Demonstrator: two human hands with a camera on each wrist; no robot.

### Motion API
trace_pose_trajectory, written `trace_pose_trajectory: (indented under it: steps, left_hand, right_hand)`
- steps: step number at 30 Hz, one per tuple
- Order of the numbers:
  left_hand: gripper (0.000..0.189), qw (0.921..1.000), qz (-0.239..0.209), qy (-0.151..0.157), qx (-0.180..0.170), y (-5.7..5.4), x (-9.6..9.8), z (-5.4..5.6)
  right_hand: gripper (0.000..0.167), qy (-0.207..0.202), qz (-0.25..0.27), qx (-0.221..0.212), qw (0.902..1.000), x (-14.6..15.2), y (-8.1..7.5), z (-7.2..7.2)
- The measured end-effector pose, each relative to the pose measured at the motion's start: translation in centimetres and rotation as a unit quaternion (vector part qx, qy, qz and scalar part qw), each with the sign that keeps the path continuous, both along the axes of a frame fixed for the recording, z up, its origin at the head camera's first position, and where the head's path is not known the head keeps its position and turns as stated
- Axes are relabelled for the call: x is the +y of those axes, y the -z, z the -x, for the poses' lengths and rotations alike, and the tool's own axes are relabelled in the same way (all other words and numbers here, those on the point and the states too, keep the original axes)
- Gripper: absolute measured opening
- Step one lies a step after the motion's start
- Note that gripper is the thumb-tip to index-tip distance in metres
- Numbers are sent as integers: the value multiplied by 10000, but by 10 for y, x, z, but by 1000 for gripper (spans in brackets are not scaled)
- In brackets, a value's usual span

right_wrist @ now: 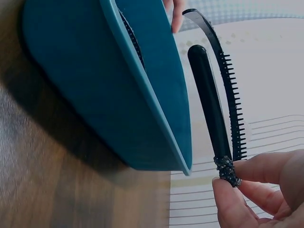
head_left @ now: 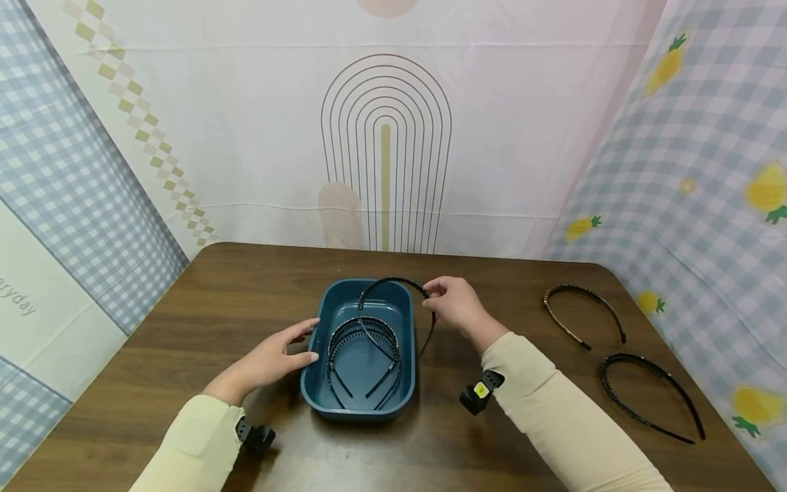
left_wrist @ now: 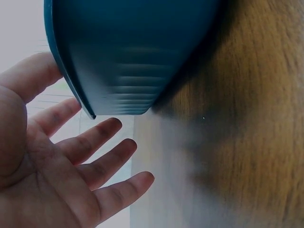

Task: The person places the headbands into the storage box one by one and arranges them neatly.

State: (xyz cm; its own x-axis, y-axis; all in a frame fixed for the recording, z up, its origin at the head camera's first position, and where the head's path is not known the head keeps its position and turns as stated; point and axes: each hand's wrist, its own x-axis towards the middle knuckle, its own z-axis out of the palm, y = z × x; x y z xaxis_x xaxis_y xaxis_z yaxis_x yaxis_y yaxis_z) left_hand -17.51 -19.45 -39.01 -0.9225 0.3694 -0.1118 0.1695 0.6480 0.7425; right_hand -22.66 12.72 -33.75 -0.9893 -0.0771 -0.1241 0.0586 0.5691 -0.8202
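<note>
My right hand (head_left: 456, 302) pinches a black headband (head_left: 393, 279) between thumb and fingers, above the right side of a blue plastic basin (head_left: 363, 411). In the right wrist view the headband (right_wrist: 209, 102) shows comb teeth along its inside and a beaded, sparkly section beside my fingertips. My left hand (head_left: 270, 355) rests against the basin's left rim, thumb and a finger touching it. The left wrist view shows its other fingers spread out beside the blue wall (left_wrist: 109, 61). Several dark toothed headbands (head_left: 363, 320) lie nested inside the basin.
On the table's right side lie two more headbands, a thin one with a goldish left arm (head_left: 562, 324) and a thicker black one (head_left: 621, 403). The brown wooden table (head_left: 492, 437) meets a patterned cloth (head_left: 264, 137) at the back.
</note>
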Motion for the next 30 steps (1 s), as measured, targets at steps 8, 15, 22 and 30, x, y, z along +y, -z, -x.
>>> trace_pose_trajectory:
  steps: [8,15,22,30]
  left_hand:
    - [65,10000,48,-39,-4,-1,1,0]
    - [65,10000,75,-5,9,1,0,2]
    - [66,9999,101,4,13,1,-1,2]
    - [66,10000,42,50,-7,-1,-1,1]
  right_hand:
    - [30,-23,-43,-13,10000,-16,0,-2]
    - [29,-32,-91,-43,9999,-26,2,-1]
    - [29,-154,-182,-139,9996,-37,3,-5]
    - [28,-406,-522,-58,9978,-48,4,-10]
